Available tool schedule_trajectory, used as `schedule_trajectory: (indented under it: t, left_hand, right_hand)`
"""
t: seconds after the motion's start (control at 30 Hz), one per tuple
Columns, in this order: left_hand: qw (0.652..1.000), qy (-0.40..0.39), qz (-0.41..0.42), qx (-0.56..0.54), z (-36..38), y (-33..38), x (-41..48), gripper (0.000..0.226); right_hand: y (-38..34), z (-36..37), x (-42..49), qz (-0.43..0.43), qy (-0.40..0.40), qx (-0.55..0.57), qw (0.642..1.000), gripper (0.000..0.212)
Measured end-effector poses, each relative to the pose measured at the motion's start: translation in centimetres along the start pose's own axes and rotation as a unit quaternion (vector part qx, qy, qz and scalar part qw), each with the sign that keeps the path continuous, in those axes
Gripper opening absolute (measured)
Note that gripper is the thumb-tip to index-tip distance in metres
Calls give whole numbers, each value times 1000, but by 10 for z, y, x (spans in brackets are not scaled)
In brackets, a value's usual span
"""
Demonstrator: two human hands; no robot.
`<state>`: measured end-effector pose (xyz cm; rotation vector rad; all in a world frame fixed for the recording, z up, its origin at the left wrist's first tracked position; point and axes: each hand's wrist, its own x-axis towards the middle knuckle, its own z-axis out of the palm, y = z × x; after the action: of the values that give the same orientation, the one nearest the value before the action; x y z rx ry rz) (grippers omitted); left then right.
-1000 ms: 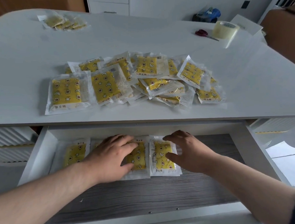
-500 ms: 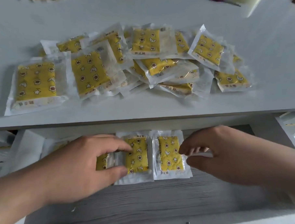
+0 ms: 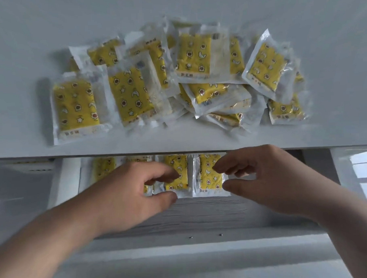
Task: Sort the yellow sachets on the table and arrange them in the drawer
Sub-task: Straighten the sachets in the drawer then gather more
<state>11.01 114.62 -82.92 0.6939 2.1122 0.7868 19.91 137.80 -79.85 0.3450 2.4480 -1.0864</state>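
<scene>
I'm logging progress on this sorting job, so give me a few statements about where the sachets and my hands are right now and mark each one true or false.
1. Most sachets lie in an overlapping pile on the table. True.
2. The drawer is shut. False: it is open, with a row of sachets along its back.
3. The left hand grips the second sachet from the right in the drawer. True.
4. The right hand lifts a sachet off the pile. False: it pinches the rightmost sachet in the drawer.
</scene>
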Motion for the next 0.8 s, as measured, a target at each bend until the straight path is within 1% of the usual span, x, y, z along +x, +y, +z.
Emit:
schedule_trajectory:
  t: [0.1, 0.17, 0.23, 0.37, 0.47, 0.53, 0.67, 0.8]
  left_hand:
    - [999, 19, -17, -38, -19, 34, -23, 25]
    - [996, 38, -27, -75, -34, 56, -40, 24]
    - [990, 61, -40, -120, -55, 80, -59, 24]
    - [978, 109, -56, -171, -103, 123, -94, 23]
    - [970, 121, -60, -203, -142, 159, -121, 21]
    - [970, 123, -60, -201, -165, 182, -139, 19]
    - [975, 117, -53, -181, -208, 226, -183, 24]
    - [982, 100, -21, -158, -250, 264, -230, 27]
  right_hand:
    - [-24, -17, -19, 19, 23, 52, 998, 26]
    - [-42, -31, -35, 36, 30, 75, 996, 23]
    - [-66, -48, -54, 47, 22, 77, 996, 21]
    - [-114, -90, -93, 60, 17, 73, 995, 19]
    - [-154, -128, -122, 70, 28, 70, 995, 22]
    - [-179, -150, -140, 71, 44, 73, 994, 23]
    - [-238, -192, -181, 79, 79, 83, 990, 24]
    - [-299, -218, -220, 79, 112, 73, 988, 25]
